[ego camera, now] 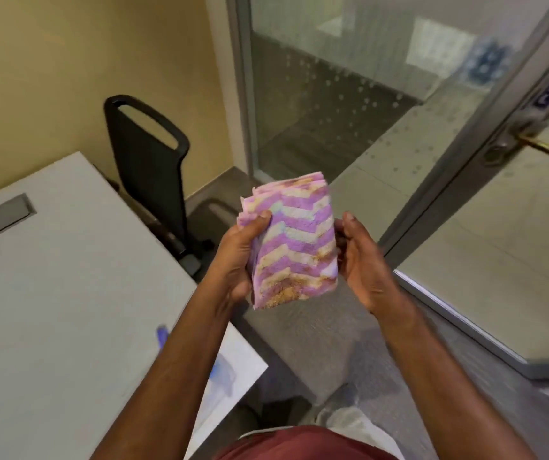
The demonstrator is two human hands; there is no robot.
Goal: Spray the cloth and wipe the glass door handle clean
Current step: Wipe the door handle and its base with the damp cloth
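A folded cloth (294, 242) with purple, pink and cream zigzag stripes and brownish stains is held at chest height in the middle of the view. My left hand (238, 254) grips its left edge, thumb on top. My right hand (361, 260) cups its right edge, fingers behind it. The glass door (498, 227) stands open at the right, and its brass lever handle (546, 146) sticks out near the upper right edge, well beyond the cloth. A blue-capped spray bottle (163, 336) lies blurred on the table behind my left forearm.
A grey table (50, 277) with a cable slot fills the left. A black chair (153, 161) stands behind it against the yellow wall. A fixed glass panel (332, 94) is ahead. Grey carpet lies between the table and the door's bottom rail (465, 327).
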